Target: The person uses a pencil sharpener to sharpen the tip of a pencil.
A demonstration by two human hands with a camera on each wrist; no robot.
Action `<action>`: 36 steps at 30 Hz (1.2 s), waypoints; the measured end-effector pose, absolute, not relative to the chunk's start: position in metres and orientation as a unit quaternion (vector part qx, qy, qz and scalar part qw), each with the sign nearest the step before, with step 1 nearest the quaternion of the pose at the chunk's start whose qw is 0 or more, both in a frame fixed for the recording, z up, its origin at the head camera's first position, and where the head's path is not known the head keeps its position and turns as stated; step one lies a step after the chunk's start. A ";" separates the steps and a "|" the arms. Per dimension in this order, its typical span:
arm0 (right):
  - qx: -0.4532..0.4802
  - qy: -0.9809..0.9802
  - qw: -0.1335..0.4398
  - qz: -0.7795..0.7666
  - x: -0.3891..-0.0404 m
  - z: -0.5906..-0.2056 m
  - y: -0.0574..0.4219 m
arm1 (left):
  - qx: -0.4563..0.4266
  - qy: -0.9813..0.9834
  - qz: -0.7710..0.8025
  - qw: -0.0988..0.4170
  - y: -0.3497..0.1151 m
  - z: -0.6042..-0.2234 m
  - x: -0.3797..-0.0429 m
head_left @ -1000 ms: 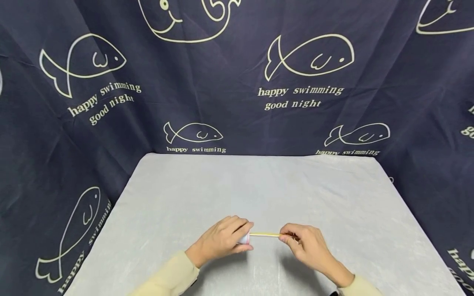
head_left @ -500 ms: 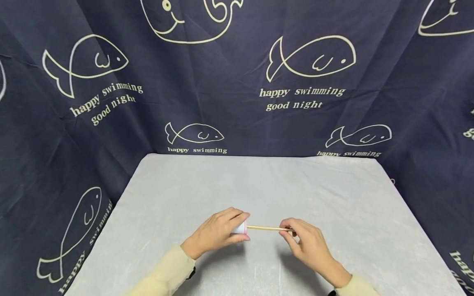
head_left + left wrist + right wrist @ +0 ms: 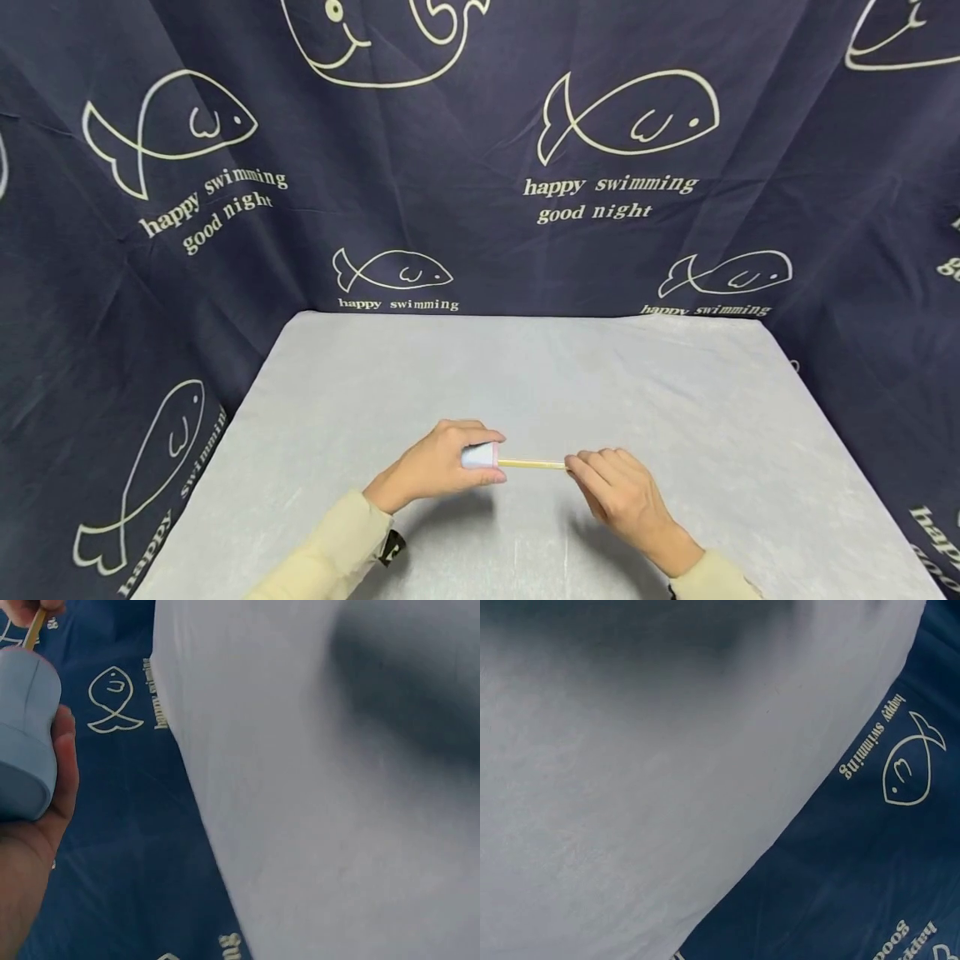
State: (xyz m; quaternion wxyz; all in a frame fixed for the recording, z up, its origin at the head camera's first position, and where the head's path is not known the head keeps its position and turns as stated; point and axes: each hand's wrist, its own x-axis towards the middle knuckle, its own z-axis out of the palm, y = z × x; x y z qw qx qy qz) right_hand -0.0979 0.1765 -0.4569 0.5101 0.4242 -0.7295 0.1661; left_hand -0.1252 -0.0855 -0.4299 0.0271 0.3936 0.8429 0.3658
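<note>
My left hand (image 3: 438, 462) grips a pale blue pencil sharpener (image 3: 478, 456) with a pink rim, thumb on one side and fingers on the other. In the left wrist view the sharpener (image 3: 24, 724) has a narrowed waist and lies against the palm. A slim yellow pencil (image 3: 532, 464) runs from its pink end towards my right hand (image 3: 622, 500), which pinches the far part between thumb and fingers. The pencil's inserted end is hidden inside the sharpener. Both hands are held above the table. Neither the right hand nor the pencil appears in the right wrist view.
A table (image 3: 525, 375) covered with pale grey cloth lies beneath the hands, their shadows falling on it. Dark blue curtains (image 3: 480, 192) with fish drawings and lettering hang behind it and at both sides.
Both hands have risen slightly in the head view. The left hand has turned, showing more of the sharpener. The right hand has rolled over on the pencil, its fingers now covering the end.
</note>
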 end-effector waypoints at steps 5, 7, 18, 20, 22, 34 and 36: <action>0.418 -0.736 0.499 0.184 -0.095 -0.461 0.177 | 0.420 0.826 0.375 0.017 -0.082 -0.440 -0.122; 0.409 -0.770 0.433 0.231 -0.092 -0.464 0.178 | 0.463 0.821 0.330 -0.053 -0.082 -0.445 -0.120; 0.258 -0.783 -0.160 0.543 -0.093 -0.449 0.191 | 0.564 0.702 0.085 -0.427 -0.077 -0.470 -0.120; 0.253 -0.777 -0.181 0.548 -0.094 -0.449 0.191 | 0.563 0.696 0.081 -0.439 -0.077 -0.472 -0.120; 0.254 -0.798 -0.153 0.524 -0.093 -0.449 0.190 | 0.558 0.704 0.081 -0.432 -0.078 -0.471 -0.120; 0.395 -0.792 0.435 0.167 -0.092 -0.464 0.184 | 0.471 0.818 0.287 -0.166 -0.088 -0.446 -0.126; 0.405 -0.767 0.474 0.154 -0.094 -0.458 0.182 | 0.434 0.829 0.345 -0.075 -0.087 -0.441 -0.125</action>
